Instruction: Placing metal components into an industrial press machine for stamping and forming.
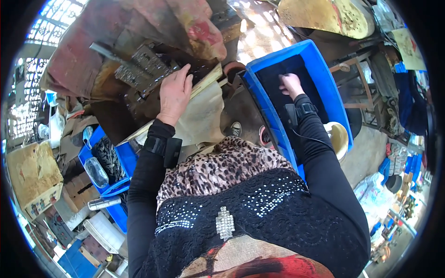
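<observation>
The left hand (176,95) is open, fingers extended, near a metal block (146,69) strewn with small shiny bits. The right hand (291,85) is inside a blue bin (327,83), fingers curled; I cannot tell whether it grips anything. The bin stands on the person's right, the block ahead, leftward.

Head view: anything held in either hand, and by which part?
Left hand: nothing visibly held, fingers extended. Right hand, at the blue bin: fingers curled, can't tell if anything's held.
</observation>
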Motion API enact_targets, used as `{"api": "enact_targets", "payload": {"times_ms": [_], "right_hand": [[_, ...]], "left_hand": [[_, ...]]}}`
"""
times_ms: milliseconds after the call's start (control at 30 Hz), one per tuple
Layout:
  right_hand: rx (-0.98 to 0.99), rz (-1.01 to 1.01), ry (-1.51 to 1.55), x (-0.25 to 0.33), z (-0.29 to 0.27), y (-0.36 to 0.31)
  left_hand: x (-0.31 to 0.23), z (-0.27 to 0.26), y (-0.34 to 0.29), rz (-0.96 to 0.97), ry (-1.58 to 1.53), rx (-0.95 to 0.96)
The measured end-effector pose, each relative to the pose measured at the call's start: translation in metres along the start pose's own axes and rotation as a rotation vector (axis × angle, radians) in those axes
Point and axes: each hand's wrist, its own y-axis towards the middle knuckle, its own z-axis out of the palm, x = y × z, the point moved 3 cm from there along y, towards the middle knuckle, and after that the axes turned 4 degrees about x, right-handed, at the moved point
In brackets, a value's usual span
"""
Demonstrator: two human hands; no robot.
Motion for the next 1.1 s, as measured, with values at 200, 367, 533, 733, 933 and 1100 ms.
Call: {"api": "enact_targets", "payload": {"times_ms": [200,367,533,733,933,1100], "right_hand": [[-0.187,-0.355,0.341,0.118,0.001,-0.051],[-0.107,-0.735,0.13,0.227,0.036,-0.104],[-0.211,-1.591,-0.317,0.328,0.121,-0.157],[-0.403,-1.415,-0.561,0.41,0.194,-0.219],[-0.579,-1.402,-0.825,0.44,0.192,-0.219],[-0.576,-1.301,-0.834,0.428,0.183,-0.227]], "left_hand": [[0.025,-0.07,-0.035,-0.013,0.013,-0.195],[0.085,-0.105,-0.099,-0.232,0.146,-0.316],[0.092,-0.085,-0.126,-0.303,0.164,-0.287],[0.045,-0.069,-0.105,-0.361,0.185,-0.253],[0.023,-0.07,-0.094,-0.387,0.157,-0.133],[0.016,-0.059,-0.092,-0.403,0.096,-0.044]]}}
